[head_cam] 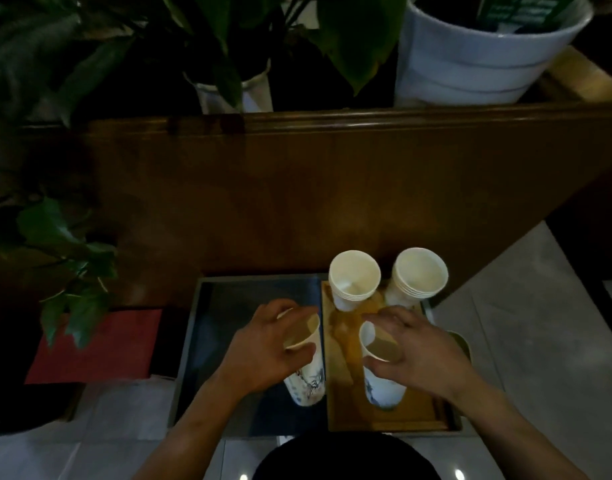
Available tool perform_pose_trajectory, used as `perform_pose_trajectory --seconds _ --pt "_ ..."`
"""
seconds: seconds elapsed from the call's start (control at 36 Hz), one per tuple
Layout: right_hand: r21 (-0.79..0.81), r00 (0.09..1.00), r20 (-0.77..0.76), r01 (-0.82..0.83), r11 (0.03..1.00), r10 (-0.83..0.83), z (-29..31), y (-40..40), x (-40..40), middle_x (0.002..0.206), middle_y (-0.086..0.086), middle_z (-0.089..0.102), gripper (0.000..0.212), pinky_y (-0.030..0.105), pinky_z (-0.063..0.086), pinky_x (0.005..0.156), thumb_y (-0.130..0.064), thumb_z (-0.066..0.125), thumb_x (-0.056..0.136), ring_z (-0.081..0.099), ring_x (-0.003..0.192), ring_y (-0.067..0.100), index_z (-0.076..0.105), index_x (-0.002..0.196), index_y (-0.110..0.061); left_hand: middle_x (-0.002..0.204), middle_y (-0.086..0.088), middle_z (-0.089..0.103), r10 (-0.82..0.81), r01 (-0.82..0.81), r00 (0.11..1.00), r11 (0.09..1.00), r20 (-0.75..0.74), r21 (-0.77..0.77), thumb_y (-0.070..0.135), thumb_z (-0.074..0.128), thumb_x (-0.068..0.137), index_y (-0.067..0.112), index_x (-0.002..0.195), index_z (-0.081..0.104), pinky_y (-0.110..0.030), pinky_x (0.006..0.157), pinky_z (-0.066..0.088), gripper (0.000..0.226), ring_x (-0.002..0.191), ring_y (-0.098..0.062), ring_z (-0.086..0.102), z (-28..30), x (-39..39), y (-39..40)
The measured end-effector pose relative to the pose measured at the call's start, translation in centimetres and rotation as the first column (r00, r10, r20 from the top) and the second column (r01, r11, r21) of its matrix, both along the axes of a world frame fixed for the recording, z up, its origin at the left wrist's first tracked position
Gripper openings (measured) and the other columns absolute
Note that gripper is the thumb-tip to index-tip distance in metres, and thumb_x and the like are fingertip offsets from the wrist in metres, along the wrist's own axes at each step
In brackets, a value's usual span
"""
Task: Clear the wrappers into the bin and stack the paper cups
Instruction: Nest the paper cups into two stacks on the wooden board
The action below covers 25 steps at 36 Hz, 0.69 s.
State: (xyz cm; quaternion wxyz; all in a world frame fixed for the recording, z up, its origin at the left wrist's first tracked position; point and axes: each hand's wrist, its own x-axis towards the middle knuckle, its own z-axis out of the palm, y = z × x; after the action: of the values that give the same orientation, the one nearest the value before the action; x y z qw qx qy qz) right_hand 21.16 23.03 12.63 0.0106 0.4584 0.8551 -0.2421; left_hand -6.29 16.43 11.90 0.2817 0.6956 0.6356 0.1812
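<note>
My left hand [263, 344] grips the rim of a white paper cup with a blue print [306, 382] over the dark glass tabletop [228, 306]. A second printed paper cup [380, 386] is held at its rim by my right hand [415, 348], above the wooden tray [342, 403]. Behind them stand two stacks of white paper cups, one [353, 279] on the tray's far end and another [417, 277] to its right. No wrappers are visible.
A dark round bin [346, 459] sits at the bottom centre under my arms. A wooden partition [297, 188] rises behind the table, with potted plants [484, 53] on top. A red mat [100, 344] and leaves [65, 258] lie at left. Pale floor tiles spread right.
</note>
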Motion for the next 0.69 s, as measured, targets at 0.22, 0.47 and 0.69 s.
perform_pose_trajectory --seconds 0.22,0.47,0.69 --pt "0.089 0.997 -0.02 0.077 0.993 -0.076 3.9 1.6 3.2 0.143 -0.02 0.034 0.073 0.03 0.046 0.088 -0.073 0.048 0.076 0.035 0.124 0.01 0.03 0.141 -0.047 0.132 0.025 0.035 -0.038 0.05 0.996 0.985 -0.079 0.165 0.062 0.051 0.074 0.054 0.137 0.039 -0.024 0.081 0.047 0.064 0.119 0.003 0.035 4.1 2.4 3.1" --pt "0.264 0.979 -0.115 0.194 0.945 -0.169 9.0 4.7 4.0 0.142 -0.009 0.035 0.078 0.035 0.047 0.086 -0.076 0.041 0.075 0.035 0.121 0.012 0.029 0.144 -0.042 0.134 0.022 0.033 -0.037 0.065 0.995 0.95 -0.096 0.305 0.061 0.052 0.074 0.052 0.136 0.037 -0.032 0.08 0.05 0.065 0.119 -0.002 0.034 8.1 3.7 7.4" --pt "0.385 0.95 -0.234 0.287 0.877 -0.207 9.9 7.3 4.8 0.141 -0.006 0.036 0.077 0.038 0.049 0.079 -0.074 0.044 0.078 0.037 0.119 0.017 0.032 0.144 -0.037 0.137 0.013 0.034 -0.015 0.045 0.997 0.925 -0.082 0.376 0.059 0.053 0.074 0.048 0.137 0.037 -0.035 0.077 0.052 0.066 0.12 -0.008 0.034 9.1 4.8 10.5"
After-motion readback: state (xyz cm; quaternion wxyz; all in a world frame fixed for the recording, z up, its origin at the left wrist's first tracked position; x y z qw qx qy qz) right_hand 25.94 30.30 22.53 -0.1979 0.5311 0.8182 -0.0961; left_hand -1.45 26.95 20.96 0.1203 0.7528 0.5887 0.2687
